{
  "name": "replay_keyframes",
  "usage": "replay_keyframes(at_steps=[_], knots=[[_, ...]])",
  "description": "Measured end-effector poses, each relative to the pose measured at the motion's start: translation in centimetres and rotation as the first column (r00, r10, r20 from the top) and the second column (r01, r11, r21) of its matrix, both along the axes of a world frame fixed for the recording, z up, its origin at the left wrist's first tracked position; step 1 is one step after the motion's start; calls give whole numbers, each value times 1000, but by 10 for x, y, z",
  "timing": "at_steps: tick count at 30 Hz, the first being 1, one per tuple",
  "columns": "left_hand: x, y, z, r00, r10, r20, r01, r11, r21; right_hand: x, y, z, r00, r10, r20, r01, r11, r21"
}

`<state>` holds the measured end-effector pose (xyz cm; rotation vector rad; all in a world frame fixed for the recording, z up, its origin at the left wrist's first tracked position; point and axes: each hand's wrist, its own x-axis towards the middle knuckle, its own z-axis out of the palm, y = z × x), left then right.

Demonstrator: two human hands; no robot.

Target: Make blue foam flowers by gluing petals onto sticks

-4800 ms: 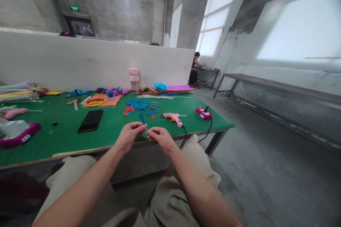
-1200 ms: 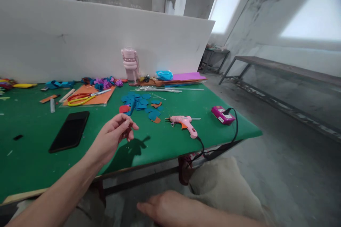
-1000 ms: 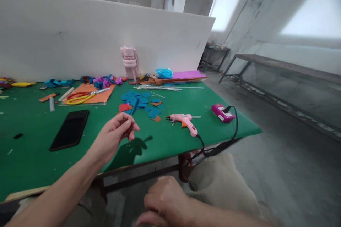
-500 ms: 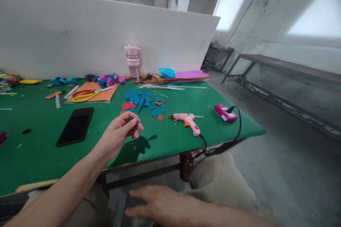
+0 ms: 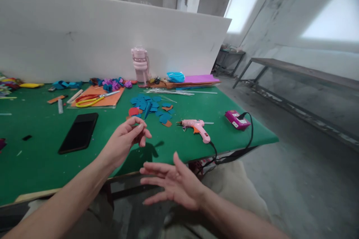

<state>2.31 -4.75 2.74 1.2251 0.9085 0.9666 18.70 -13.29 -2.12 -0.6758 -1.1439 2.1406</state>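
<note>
My left hand (image 5: 130,134) is over the front of the green table, thumb and fingertips pinched on the lower end of a small blue rolled petal (image 5: 147,110). Whether a thin wire runs into the pinch is too small to tell. My right hand (image 5: 174,185) is in front of the table edge, palm turned up and fingers spread, with nothing in it. Behind the petal lie loose blue cut pieces (image 5: 140,101), with a few red and brown ones. A pink glue gun (image 5: 198,125) rests on its side to the right of my left hand.
A purple power socket (image 5: 237,119) with a black cord sits near the right edge. A black phone (image 5: 80,132) and yellow-and-red-handled scissors (image 5: 91,100) lie left. Thin wires (image 5: 171,92), a pink bottle (image 5: 140,65) and a white board (image 5: 106,37) are behind.
My right hand has risen from below the table edge, turned palm up and spread its fingers. The left hand still pinches the blue petal, almost unmoved.
</note>
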Motion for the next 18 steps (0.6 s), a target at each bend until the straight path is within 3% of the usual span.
replay_keyframes(at_steps=[2,5,11,15,18], knots=[[0,0,0,1000,-12,1,12,1000,-1,0,5,6,983,-95,-154,55,967,-248],[-1,-1,0,998,-58,-5,58,998,-11,0,7,6,952,-189,-241,91,926,-366],[-1,-3,5,994,-104,-45,102,994,-41,0,7,-2,913,-281,-294,153,907,-393],[-3,-4,5,984,-118,-135,109,991,-76,4,8,-1,880,-305,-363,176,921,-346],[-2,-7,2,959,-241,-149,215,961,-174,10,9,3,873,-304,-382,198,936,-292]])
